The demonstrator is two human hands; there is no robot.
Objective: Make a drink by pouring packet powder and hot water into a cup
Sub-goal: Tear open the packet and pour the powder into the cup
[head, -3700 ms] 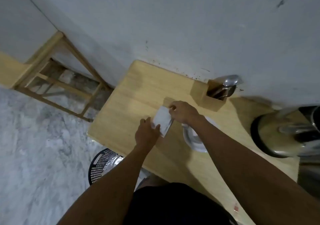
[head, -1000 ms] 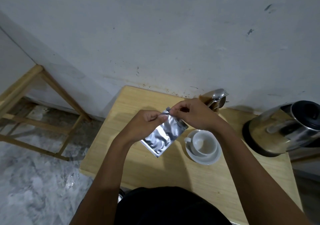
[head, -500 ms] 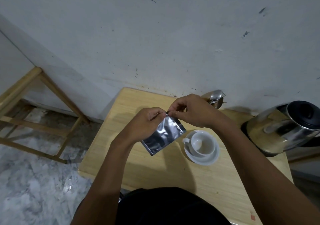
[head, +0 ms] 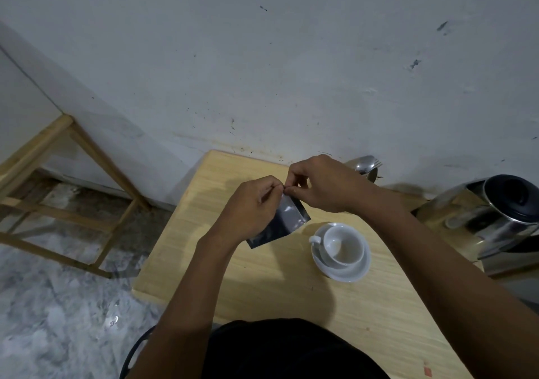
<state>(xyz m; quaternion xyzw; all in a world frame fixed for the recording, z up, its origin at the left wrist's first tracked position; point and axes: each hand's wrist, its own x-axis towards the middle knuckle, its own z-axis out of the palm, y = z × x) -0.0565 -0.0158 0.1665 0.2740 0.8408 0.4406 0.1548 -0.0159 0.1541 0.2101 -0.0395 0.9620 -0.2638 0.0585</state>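
Observation:
A silver foil packet [head: 281, 223] hangs above the wooden table [head: 233, 276], pinched at its top edge by both hands. My left hand [head: 248, 212] grips the top from the left, and my right hand [head: 323, 184] grips it from the right, fingertips nearly touching. The packet's lower end tilts down to the left. A white cup [head: 342, 246] stands empty on a white saucer [head: 350, 273], just right of and below the packet. A steel kettle [head: 493, 218] with a black lid sits at the table's right end.
Spoons [head: 364, 164] stick up from a holder by the wall, mostly hidden behind my right hand. A wooden frame [head: 64, 180] stands on the marble floor to the left. A dark mesh bin [head: 137, 352] peeks out below the table's near edge.
The packet was lifted off the table and raised between both hands. Over the last second my fingertips have drawn closer at its top edge and the packet has swung a little.

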